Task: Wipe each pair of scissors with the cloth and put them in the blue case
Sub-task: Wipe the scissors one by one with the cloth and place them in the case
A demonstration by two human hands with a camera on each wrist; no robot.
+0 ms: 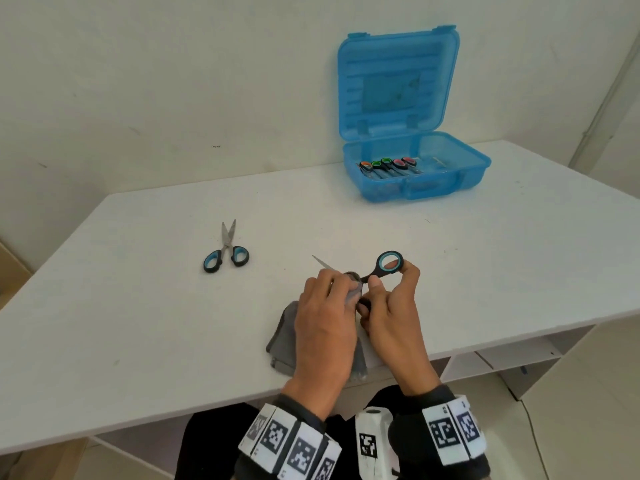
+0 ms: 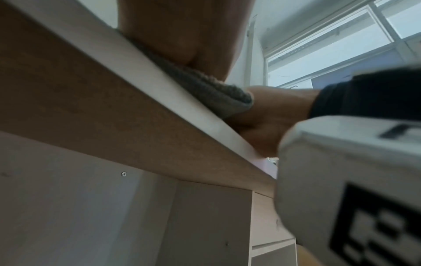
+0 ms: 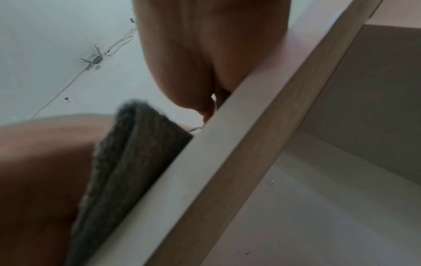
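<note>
Here, at lower centre of the head view, we pinch the scissors (image 1: 381,268) by a blue-lined handle ring with our right hand (image 1: 391,313); our left hand (image 1: 325,317) curls the grey cloth (image 1: 282,336) around the blades. Spare scissors (image 1: 225,251) lie left on the desk (image 1: 138,323); the blue case (image 1: 415,174) stands open upper right.

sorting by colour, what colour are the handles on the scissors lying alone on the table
Black with light blue inner rings, on the loose scissors; the head view shows it best.

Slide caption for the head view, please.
Left hand wipes blue-handled scissors with grey cloth; right hand holds handles.
</note>
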